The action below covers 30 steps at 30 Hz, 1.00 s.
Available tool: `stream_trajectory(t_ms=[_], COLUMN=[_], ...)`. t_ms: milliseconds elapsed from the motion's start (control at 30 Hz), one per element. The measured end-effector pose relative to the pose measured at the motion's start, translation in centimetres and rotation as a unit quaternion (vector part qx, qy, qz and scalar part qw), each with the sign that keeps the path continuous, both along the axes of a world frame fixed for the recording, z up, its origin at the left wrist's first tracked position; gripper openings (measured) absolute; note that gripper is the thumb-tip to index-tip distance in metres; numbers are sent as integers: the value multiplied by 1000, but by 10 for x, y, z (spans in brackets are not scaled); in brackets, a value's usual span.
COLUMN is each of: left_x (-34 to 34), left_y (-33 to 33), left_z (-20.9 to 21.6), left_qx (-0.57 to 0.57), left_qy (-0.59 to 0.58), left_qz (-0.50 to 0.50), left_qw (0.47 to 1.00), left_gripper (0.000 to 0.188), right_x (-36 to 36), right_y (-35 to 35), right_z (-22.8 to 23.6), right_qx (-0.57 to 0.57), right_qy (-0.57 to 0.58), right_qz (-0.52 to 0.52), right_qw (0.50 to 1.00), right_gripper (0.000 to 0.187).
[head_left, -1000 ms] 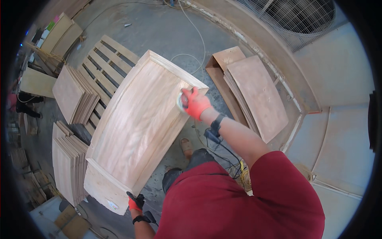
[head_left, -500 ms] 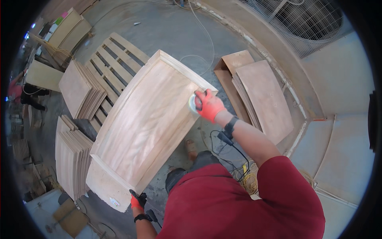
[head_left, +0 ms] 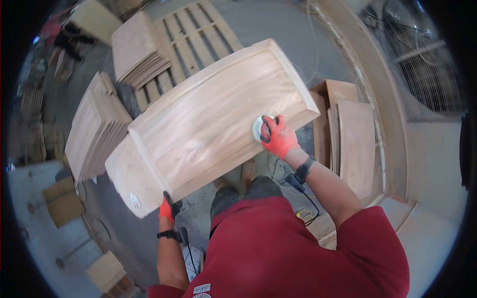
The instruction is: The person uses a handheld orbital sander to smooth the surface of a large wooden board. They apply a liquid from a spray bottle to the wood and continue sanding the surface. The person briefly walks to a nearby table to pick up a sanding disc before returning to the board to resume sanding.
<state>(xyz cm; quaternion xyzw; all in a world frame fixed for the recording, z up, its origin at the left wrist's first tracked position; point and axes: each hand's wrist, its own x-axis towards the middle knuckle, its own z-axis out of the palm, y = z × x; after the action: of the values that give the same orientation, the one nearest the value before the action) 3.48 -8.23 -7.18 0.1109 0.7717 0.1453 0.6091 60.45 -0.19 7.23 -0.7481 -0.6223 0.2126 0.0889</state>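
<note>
A large pale wooden panel (head_left: 213,109) with raised rims and a slightly curved long side lies slantwise in front of me. My right hand (head_left: 279,138), in a red-orange glove, is closed over a round sanding pad (head_left: 256,129). The pad rests on the panel near its right end, its underside hidden. At the near left corner, my left hand (head_left: 167,209), in a red and black glove, grips the panel's edge; some fingers are hidden. A small pale label (head_left: 135,200) is on the panel's left end piece.
Stacks of thin boards stand at left (head_left: 94,129) and far left (head_left: 139,47), beside a slatted pallet (head_left: 194,39). To the right are an open wooden box (head_left: 320,107) and leaning boards (head_left: 357,144). A large caged fan (head_left: 422,64) is beyond. Another person (head_left: 69,37) is far left.
My view has turned, so the panel appears more level and farther right. My right hand and the pad have moved a little along the panel, away from its right end. My left hand stays at the corner.
</note>
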Motion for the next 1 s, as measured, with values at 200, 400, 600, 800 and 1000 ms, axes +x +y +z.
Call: stream_trajectory(t_ms=[200, 400, 600, 800, 1000], left_x=[23, 24, 4, -30, -26], left_y=[6, -7, -35, -58, -51], left_z=[14, 30, 36, 30, -5], left_qx=[70, 102, 103, 111, 119], left_qy=[4, -126, -202, -194, -245], left_qz=[-2, 81, 149, 107, 71], left_qw=[998, 984, 962, 969, 960], left_gripper=[73, 77, 82, 76, 75], right_x=[-135, -256, -352, -330, -205], right_y=[-4, -3, -12, 3, 23], right_z=[0, 3, 11, -6, 1], right_qx=[-11, -8, -26, 6, 3], right_qy=[26, 56, 67, 45, -12], right_qz=[159, 306, 389, 315, 126], right_qw=[987, 950, 918, 948, 992], right_gripper=[72, 68, 61, 65, 69])
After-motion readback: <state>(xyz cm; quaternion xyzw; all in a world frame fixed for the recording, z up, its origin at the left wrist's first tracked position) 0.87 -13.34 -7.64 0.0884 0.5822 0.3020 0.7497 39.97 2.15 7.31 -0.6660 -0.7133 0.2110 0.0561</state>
